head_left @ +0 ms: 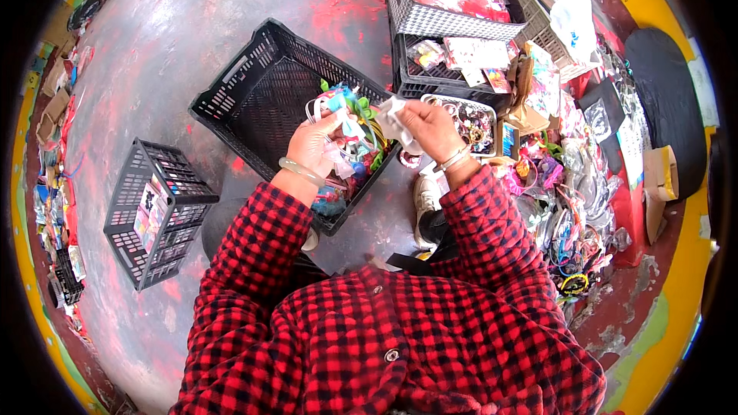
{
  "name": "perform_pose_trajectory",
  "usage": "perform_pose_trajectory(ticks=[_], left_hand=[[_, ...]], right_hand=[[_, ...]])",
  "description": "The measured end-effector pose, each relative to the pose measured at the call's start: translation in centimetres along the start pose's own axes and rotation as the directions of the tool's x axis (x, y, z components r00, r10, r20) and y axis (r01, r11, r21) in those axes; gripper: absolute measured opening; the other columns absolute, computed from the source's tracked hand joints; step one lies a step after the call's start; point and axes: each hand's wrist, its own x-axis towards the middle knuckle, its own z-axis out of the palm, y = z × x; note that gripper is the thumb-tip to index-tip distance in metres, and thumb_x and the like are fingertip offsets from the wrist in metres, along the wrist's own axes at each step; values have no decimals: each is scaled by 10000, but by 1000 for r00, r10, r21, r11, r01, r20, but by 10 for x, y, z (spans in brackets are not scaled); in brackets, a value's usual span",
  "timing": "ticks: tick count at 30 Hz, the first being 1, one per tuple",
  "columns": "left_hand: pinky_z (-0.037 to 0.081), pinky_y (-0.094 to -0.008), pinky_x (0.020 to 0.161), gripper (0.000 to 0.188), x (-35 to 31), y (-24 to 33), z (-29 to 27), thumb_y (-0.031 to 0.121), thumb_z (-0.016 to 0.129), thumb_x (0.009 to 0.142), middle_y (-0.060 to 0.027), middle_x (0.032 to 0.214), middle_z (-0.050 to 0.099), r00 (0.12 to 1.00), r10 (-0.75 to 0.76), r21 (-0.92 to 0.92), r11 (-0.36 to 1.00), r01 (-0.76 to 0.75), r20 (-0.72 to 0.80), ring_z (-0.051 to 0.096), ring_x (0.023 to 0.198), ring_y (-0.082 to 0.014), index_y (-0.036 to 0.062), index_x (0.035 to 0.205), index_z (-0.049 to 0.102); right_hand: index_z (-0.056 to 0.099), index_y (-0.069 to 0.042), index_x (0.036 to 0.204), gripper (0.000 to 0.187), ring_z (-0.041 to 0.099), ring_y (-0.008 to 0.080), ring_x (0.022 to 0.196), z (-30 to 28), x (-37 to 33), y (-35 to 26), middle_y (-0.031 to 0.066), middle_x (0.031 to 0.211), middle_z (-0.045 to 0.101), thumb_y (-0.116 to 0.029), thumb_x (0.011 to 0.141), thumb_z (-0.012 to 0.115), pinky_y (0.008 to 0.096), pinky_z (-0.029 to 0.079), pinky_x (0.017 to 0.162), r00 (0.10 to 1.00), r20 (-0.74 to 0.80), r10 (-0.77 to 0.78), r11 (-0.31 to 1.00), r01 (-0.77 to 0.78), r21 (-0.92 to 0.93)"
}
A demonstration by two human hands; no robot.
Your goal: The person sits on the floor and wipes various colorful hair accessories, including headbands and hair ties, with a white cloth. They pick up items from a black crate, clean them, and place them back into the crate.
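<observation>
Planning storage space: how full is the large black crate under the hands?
Partly full: colourful items heap the black crate's right end, while bare slotted floor shows at its left.

Largest black crate (265, 96): one
Left hand (311, 146) plus right hand (432, 129), near this crate: two
Bangles (302, 172): two
Small crate (184, 200), just left of largest black crate: one
Checkered basket (461, 26), right of it: one

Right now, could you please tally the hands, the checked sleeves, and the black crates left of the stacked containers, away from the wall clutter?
Hands: 2 (left hand, right hand)
Checked sleeves: 2
Black crates: 2 (large crate, smaller crate)
Total: 6
</observation>
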Motion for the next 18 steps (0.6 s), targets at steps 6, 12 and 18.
perform_pose_trajectory(ticks=[6, 12, 18], left_hand=[[400, -236, 578, 102, 6, -2, -8, 75, 577, 796, -50, 801, 621, 997, 34, -95, 995, -28, 68, 561, 660, -115, 69, 898, 578], [400, -230, 593, 112, 1, -3, 1, 73, 563, 804, -61, 837, 617, 990, 42, -173, 985, -18, 136, 558, 709, -117, 48, 913, 573], [397, -229, 511, 123, -1, -6, 1, 177, 581, 821, -41, 663, 551, 982, -81, -77, 992, 95, 171, 428, 450, -68, 58, 853, 588]], right_hand=[[584, -10, 921, 224, 530, 147, 640, 19, -1, 14, 97, 701, 572, -201, 866, 481, 276, 432, 618, 958, 221, -183, 955, 226, -191], [578, -20, 908, 162, 501, 160, 624, 18, -2, 9, 109, 680, 539, -154, 835, 524, 295, 425, 622, 927, 334, -169, 956, 236, -173], [533, -14, 735, 139, 532, 341, 677, 25, -5, 3, 160, 679, 537, -147, 778, 530, 390, 425, 630, 895, 204, -397, 780, 447, -439]])
